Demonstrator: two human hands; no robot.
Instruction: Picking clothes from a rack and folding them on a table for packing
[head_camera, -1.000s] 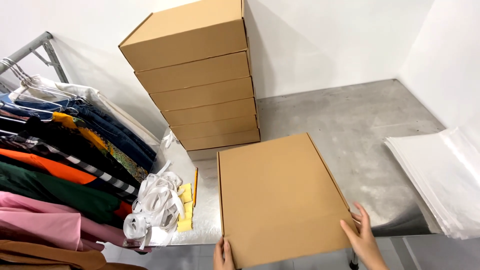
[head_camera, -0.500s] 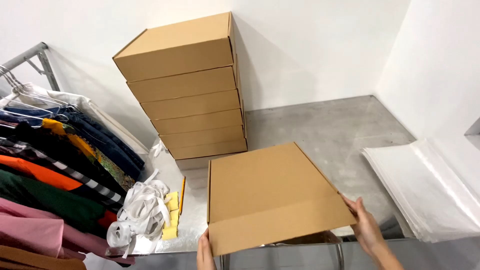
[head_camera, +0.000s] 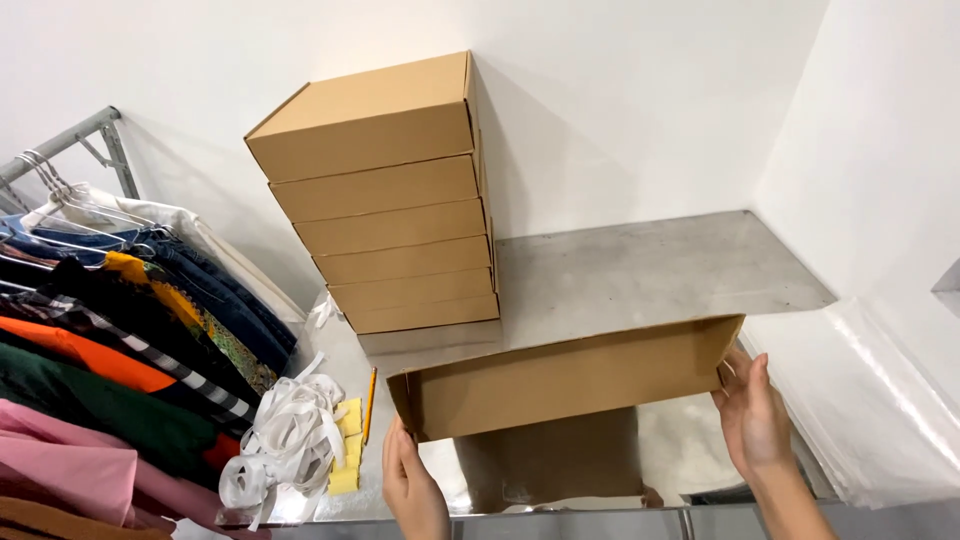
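Held a flat cardboard box (head_camera: 565, 385) up off the metal table (head_camera: 650, 270), tilted so that only its long side and edge faced the camera. Left hand (head_camera: 412, 490) at the lower left corner, fingers closed against the cardboard wall there, thumb side up. Right hand (head_camera: 752, 412) at the right end, fingers spread and curled around the short edge, thumb in front. Both in touch with the box; no gap visible between palm and cardboard, though the far fingers were hidden behind it. Box shadow and a dull reflection visible on the tabletop right below.

Behind the box, against the white wall, stood a stack of six closed cardboard boxes (head_camera: 385, 195), the top one slightly skewed. Left of the table, a rack (head_camera: 75, 140) of hanging clothes (head_camera: 110, 330) in blue, black, orange, green and pink, on wire hangers. Near the table's front left corner, a tangle of white ribbon (head_camera: 285, 440), with yellow sticky notes (head_camera: 347, 448) just beside it and a pencil (head_camera: 369, 405) lying next to those. On the right, past the table edge, a pile of clear plastic bags (head_camera: 880, 400), well apart from the stack.
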